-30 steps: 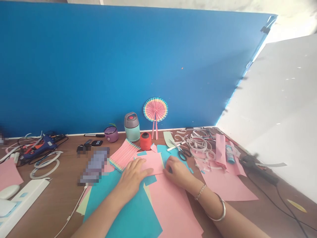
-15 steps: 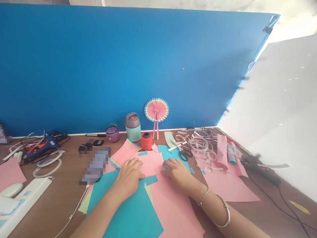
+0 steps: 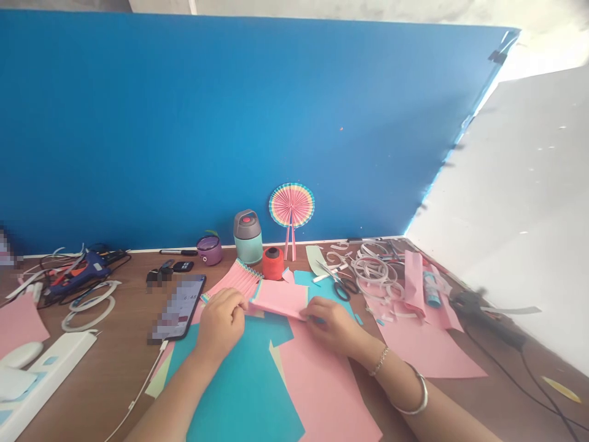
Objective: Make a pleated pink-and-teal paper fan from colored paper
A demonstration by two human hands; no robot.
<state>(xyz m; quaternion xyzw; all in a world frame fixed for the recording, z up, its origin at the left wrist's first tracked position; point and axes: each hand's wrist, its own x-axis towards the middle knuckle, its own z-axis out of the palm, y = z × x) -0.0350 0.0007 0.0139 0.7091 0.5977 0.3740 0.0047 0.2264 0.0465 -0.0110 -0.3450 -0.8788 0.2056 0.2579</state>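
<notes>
Between my hands is a pink paper strip point(image 3: 280, 296) with blue and yellow edges, its near side raised in a fold. My left hand point(image 3: 222, 320) pinches its left end, and my right hand point(image 3: 330, 323) pinches the right end. Below lie a teal sheet point(image 3: 243, 380) and a pink sheet point(image 3: 326, 380). A pleated pink paper point(image 3: 234, 279) with coloured edges rests just beyond my left hand. Against the blue board stands a round pleated paper fan point(image 3: 291, 205) on two pink sticks.
Behind are a red thread spool point(image 3: 273, 264), a mint flask point(image 3: 248, 239) and a purple pot point(image 3: 209, 250). Scissors point(image 3: 339, 283) and coiled white strips point(image 3: 372, 267) lie right. A phone point(image 3: 179, 307), a glue gun point(image 3: 83, 271) and a power strip point(image 3: 50, 374) are left.
Both hands were pressing flat on the pink strip; now they grip its two ends. Its near edge has been lifted and folded, and my left hand has shifted left.
</notes>
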